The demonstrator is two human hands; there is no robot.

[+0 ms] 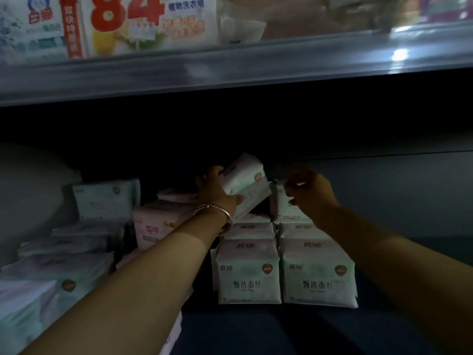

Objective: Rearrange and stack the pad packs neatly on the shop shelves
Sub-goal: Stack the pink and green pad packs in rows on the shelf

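Deep in a dim lower shelf my left hand (217, 192), with a bangle on the wrist, grips a tilted white-green pad pack (245, 183) above the rows. My right hand (311, 193) pinches the top of an upright pad pack (286, 208) at the back of the right row. In front stand two rows of matching packs, the nearest being the left front pack (248, 280) and the right front pack (318, 283). A pink pack (158, 226) stands left of my left wrist.
More pad packs lie loosely piled at the left (58, 275), with one upright pack (105, 198) behind them. The upper shelf edge (230, 70) runs overhead, carrying detergent bags (128, 21). Dark bare shelf floor (256, 329) lies in front and to the right.
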